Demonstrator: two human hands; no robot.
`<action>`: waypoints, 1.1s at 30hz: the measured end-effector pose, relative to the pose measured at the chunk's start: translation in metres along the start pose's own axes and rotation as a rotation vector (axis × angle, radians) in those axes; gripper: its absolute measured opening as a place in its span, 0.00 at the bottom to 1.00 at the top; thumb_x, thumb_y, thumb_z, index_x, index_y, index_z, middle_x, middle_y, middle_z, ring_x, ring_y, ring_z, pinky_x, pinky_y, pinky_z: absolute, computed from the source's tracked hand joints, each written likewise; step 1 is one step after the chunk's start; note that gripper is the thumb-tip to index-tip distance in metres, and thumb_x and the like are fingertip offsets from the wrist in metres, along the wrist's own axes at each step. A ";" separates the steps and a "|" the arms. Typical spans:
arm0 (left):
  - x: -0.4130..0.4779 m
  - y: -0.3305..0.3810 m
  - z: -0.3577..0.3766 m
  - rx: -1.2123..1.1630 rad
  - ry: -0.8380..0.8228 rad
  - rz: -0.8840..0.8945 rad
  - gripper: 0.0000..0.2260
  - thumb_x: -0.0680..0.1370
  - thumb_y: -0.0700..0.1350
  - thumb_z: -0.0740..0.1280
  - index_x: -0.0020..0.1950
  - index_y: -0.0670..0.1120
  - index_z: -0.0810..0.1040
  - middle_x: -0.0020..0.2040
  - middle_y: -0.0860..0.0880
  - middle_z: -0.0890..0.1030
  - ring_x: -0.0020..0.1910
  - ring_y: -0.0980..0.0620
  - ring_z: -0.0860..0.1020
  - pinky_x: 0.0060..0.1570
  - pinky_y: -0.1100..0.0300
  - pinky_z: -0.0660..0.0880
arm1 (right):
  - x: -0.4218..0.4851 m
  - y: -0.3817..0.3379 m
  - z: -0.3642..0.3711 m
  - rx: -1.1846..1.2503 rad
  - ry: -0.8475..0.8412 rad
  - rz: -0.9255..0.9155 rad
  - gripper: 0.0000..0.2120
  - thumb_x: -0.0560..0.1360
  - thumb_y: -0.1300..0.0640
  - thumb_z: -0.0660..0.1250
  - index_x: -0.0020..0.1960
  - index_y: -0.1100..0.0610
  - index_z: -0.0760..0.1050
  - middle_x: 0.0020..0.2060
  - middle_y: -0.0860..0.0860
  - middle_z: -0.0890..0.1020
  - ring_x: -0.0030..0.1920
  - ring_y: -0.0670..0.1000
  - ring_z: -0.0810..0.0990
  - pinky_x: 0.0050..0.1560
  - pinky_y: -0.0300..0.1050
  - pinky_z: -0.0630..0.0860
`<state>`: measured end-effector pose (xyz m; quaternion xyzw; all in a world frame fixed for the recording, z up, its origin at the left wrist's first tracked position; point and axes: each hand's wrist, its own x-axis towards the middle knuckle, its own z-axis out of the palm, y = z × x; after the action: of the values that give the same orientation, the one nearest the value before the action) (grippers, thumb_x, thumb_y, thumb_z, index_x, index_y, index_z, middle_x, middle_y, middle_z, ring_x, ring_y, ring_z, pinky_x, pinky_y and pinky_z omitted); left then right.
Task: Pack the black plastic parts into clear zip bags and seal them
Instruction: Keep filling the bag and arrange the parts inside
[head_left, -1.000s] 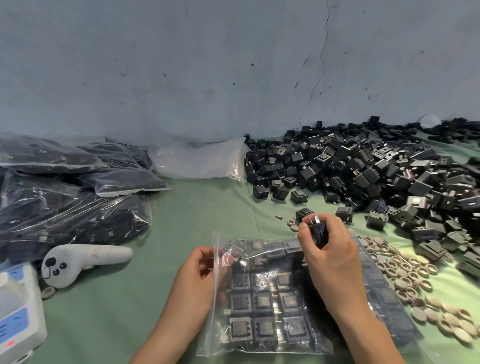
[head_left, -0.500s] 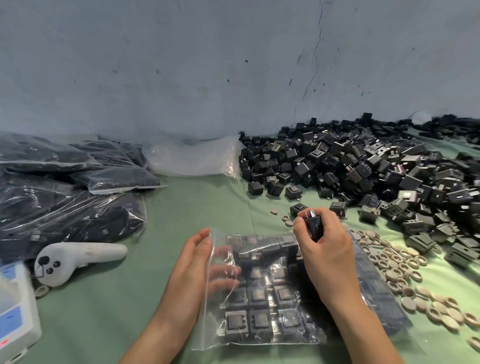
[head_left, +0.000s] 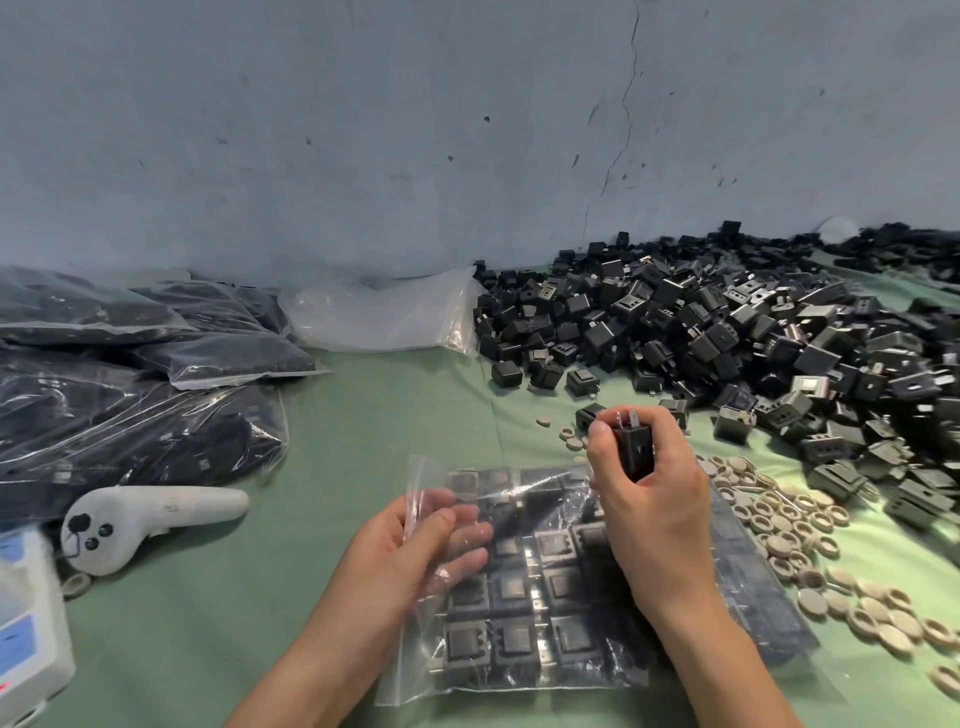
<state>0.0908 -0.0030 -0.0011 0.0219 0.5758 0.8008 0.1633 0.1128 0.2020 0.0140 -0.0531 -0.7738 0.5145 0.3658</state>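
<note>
A clear zip bag (head_left: 524, 623) lies flat on the green cloth in front of me, holding rows of black plastic parts. My left hand (head_left: 410, 551) has its fingers slipped inside the bag's open left edge, with the thumb on top of the film. My right hand (head_left: 649, 493) rests over the bag's upper right and grips one black part (head_left: 635, 447) with two metal prongs pointing up. A large loose heap of black parts (head_left: 727, 338) fills the right side of the table.
Filled bags (head_left: 130, 389) are stacked at the left, with an empty clear bag (head_left: 384, 317) behind them. A white handheld controller (head_left: 150, 514) and a white device (head_left: 26, 623) lie at the lower left. Beige rings (head_left: 789, 525) are scattered to the right of the bag.
My left hand has shifted from pinching the bag's edge to sliding its fingers inside the opening. My right hand keeps holding the same black part above the bag.
</note>
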 end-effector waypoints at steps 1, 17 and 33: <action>0.001 0.000 -0.001 -0.012 -0.006 -0.018 0.12 0.77 0.39 0.67 0.59 0.36 0.75 0.52 0.39 0.85 0.52 0.42 0.84 0.42 0.61 0.82 | -0.001 -0.002 0.000 0.017 -0.003 -0.004 0.04 0.79 0.49 0.65 0.48 0.48 0.74 0.39 0.51 0.77 0.34 0.52 0.76 0.31 0.47 0.74; 0.010 0.020 -0.004 -0.217 -0.073 -0.168 0.14 0.72 0.36 0.69 0.57 0.35 0.74 0.56 0.33 0.82 0.52 0.36 0.83 0.42 0.52 0.83 | -0.002 0.004 0.004 -0.085 -0.090 -0.009 0.04 0.81 0.49 0.64 0.48 0.47 0.72 0.32 0.48 0.76 0.30 0.47 0.74 0.30 0.41 0.70; 0.012 0.019 -0.002 -0.032 -0.099 -0.072 0.03 0.81 0.37 0.62 0.52 0.38 0.72 0.54 0.40 0.84 0.34 0.53 0.83 0.40 0.58 0.82 | 0.004 0.001 0.015 -0.419 -0.361 -0.036 0.08 0.80 0.48 0.64 0.58 0.45 0.74 0.30 0.44 0.78 0.29 0.45 0.75 0.30 0.43 0.70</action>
<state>0.0742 -0.0065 0.0137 0.0383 0.5547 0.8014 0.2204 0.1003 0.1924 0.0118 -0.0213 -0.9168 0.3375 0.2123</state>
